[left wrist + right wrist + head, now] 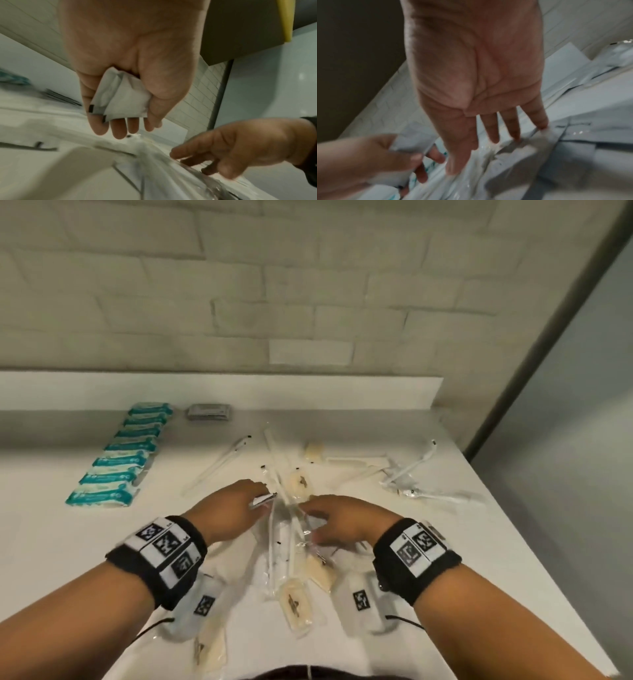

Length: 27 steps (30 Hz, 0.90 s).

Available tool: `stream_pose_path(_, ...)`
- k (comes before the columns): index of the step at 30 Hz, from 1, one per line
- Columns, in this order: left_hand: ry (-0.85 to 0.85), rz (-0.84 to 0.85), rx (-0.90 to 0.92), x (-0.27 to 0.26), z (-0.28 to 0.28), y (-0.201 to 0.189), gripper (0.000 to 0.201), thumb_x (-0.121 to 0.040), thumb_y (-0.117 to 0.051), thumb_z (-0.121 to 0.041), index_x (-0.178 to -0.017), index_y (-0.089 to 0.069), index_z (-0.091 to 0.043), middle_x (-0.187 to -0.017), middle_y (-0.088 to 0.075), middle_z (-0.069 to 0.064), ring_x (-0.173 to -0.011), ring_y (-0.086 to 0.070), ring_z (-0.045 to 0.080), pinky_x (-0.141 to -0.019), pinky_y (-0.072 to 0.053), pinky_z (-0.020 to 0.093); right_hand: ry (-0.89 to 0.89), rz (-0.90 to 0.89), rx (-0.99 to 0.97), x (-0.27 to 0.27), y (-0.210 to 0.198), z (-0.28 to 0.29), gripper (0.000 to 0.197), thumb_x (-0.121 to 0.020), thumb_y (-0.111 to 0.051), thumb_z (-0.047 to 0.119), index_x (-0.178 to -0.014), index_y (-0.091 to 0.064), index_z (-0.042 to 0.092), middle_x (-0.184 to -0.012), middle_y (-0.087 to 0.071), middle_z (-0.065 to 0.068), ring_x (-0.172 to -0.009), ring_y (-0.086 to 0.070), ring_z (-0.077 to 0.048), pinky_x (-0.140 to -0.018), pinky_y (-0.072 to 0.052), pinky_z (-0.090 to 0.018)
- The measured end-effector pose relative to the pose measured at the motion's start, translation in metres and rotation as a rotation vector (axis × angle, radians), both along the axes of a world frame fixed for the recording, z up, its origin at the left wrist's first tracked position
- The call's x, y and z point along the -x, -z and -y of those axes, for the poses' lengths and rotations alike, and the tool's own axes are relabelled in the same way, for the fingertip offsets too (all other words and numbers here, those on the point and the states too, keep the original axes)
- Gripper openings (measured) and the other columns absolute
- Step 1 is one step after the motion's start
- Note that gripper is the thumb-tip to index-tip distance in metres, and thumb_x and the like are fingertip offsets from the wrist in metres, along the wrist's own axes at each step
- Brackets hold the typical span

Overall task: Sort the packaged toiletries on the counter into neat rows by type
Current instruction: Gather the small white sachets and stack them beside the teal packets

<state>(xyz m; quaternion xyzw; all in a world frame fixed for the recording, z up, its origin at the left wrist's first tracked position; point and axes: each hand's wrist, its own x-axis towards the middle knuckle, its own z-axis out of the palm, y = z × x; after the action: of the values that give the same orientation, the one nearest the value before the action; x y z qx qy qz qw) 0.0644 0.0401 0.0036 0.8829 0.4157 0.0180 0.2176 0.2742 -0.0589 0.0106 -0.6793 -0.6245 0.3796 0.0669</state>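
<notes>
My left hand (255,498) hovers over the middle of the white counter (61,542) and pinches two small white sachets (120,97) between thumb and fingers (118,129). Just to its right, my right hand (317,513) reaches down with straight fingers (494,129), the tips touching a heap of clear-wrapped long white items (279,474). Beige packets (296,604) in clear wrap lie among that heap and nearer to me. A neat row of teal packets (120,453) runs along the left. A small stack of grey packets (209,412) sits behind it.
More clear-wrapped long items (407,470) lie scattered toward the right back corner. The counter ends at a raised white ledge (239,392) under a tiled wall and at a slanting right edge (520,529). Bare counter shows at the front left.
</notes>
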Motion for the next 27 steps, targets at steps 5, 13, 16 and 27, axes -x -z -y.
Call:
stream_pose_path(5,0.189,-0.108,-0.001,-0.032,0.003,0.016,0.038,-0.093,-0.054,-0.043,-0.129,-0.056,-0.034,-0.136,-0.051,-0.009,-0.123,-0.049,0.015,-0.106,-0.036,0.030,0.369,0.542,0.060,-0.092,0.006,0.013,0.062,-0.089,-0.047,0.026,-0.147,-0.027,0.035,-0.158,-0.016,-0.003,-0.146,-0.012,-0.031,-0.112,-0.018,-0.063)
stream_pose_path(13,0.141,-0.142,-0.043,-0.046,-0.002,0.011,0.035,-0.089,-0.061,-0.038,-0.123,-0.062,-0.036,-0.132,-0.055,-0.008,-0.120,-0.053,0.018,-0.105,-0.040,0.035,0.122,0.490,-0.007,-0.123,0.012,0.030,0.052,-0.085,-0.057,0.028,-0.136,-0.047,0.032,-0.127,-0.049,-0.003,-0.116,-0.051,-0.025,-0.095,-0.045,-0.034)
stream_pose_path(16,0.067,-0.128,-0.003,-0.056,0.004,0.003,0.026,-0.092,-0.056,-0.032,-0.114,-0.068,-0.027,-0.116,-0.061,-0.001,-0.107,-0.060,0.021,-0.094,-0.047,0.036,0.181,0.243,-0.015,-0.126,-0.002,0.018,0.036,-0.089,-0.056,0.046,-0.106,-0.069,0.018,-0.110,-0.066,0.002,-0.100,-0.061,-0.020,-0.085,-0.044,-0.028)
stream_pose_path(27,-0.375,0.611,0.556,-0.060,0.036,-0.009,0.030,-0.090,-0.061,-0.041,-0.105,-0.064,-0.015,-0.082,-0.075,0.004,-0.076,-0.071,0.021,-0.077,-0.054,0.041,0.186,0.607,0.014,-0.156,0.001,-0.041,0.095,-0.070,-0.076,0.042,-0.148,-0.024,0.028,-0.144,-0.037,-0.005,-0.129,-0.043,-0.032,-0.103,-0.043,-0.043)
